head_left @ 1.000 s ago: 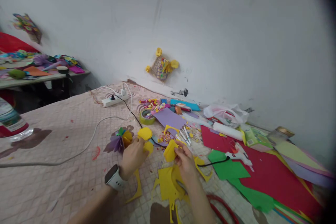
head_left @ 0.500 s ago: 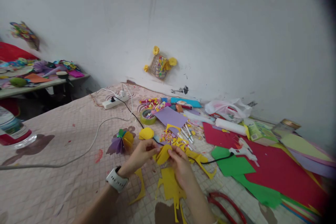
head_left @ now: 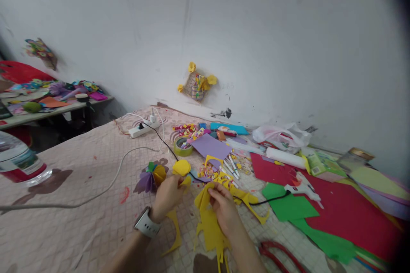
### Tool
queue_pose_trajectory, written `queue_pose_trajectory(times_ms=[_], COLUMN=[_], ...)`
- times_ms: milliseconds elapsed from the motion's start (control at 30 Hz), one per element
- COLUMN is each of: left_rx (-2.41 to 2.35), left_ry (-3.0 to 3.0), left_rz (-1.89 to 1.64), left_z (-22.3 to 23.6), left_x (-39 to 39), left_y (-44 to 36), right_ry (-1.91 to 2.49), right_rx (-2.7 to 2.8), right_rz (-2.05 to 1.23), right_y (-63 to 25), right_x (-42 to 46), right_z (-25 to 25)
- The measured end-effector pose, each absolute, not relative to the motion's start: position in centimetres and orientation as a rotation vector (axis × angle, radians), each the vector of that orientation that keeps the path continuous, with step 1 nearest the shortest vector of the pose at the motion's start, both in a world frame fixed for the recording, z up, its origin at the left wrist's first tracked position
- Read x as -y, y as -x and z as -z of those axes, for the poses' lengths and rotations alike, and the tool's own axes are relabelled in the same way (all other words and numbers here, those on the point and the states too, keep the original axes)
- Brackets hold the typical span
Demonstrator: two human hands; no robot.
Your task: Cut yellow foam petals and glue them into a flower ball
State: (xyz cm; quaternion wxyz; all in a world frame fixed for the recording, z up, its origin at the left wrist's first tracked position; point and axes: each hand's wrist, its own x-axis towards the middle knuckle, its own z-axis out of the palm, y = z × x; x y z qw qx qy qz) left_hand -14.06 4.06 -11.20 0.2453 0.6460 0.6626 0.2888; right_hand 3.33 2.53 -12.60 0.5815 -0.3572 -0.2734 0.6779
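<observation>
My left hand (head_left: 168,196), with a white watch on the wrist, is closed on a small yellow craft-sheet piece (head_left: 185,183). It is just in front of a pile of yellow circles (head_left: 181,167). A purple, yellow and green folded ornament (head_left: 152,177) lies left of that hand. My right hand (head_left: 223,207) pinches a bent yellow craft-sheet circle (head_left: 202,198) between thumb and fingers. Below it lies a cut-up yellow sheet (head_left: 209,230) with ragged edges. A curved yellow scrap (head_left: 174,234) rests between my forearms.
Red-handled scissors (head_left: 278,254) lie near the front edge. A white glue gun (head_left: 304,190) rests on red and green sheets (head_left: 346,204), its black cord running leftward. Markers (head_left: 231,166), tape (head_left: 182,146), a power strip (head_left: 144,129) and a large bottle (head_left: 21,162) stand around.
Both hands were together at the yellow circles. My left hand has moved left towards the pile with a yellow piece, while my right hand keeps a bent circle. The view has shifted slightly.
</observation>
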Motion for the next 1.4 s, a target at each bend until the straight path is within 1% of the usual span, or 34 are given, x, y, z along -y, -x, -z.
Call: queue_pose_trajectory(times_ms=[167, 300, 400, 600, 800, 1033, 1200, 1400], left_rx=[-1.389, -1.283, -1.388, -1.782, -1.978, -2.060, -2.067, -2.026], left_ry=[-1.846, -1.835, -1.818, -1.849, -1.922, -1.969, -1.983, -1.974], left_rz=[-0.775, -0.819, -0.932, -1.201, -1.123, -1.024, -1.065, -1.161], left_z=[10.3, 10.5, 11.2, 12.9, 14.1, 13.8, 13.8, 13.7], left_x=[-3.7, -3.5, -4.2, -5.5, -7.2, -7.7, -7.3, -6.7], left_y=[12.8, 12.7, 13.5, 14.2, 13.7, 14.7, 14.5, 14.7], right_ry=[0.832, 0.885, 0.909, 0.943, 1.005, 1.078, 1.071, 1.084], right_rx=[0.658, 0.606, 0.572, 0.590, 0.678, 0.779, 1.019, 1.142], right_rz=[-1.592, -1.557, -1.536, -1.513, -1.478, -1.369, -1.367, -1.234], right_y=[-3.4, -3.6, -3.8, -3.8, -3.1, -2.2, -1.2, -2.3], right_x=[-2.5, -2.7, -3.0, -3.3, -2.5, -2.0, -1.4, -1.8], right_z=[12.5, 12.8, 13.1, 13.1, 12.8, 12.7, 12.3, 12.2])
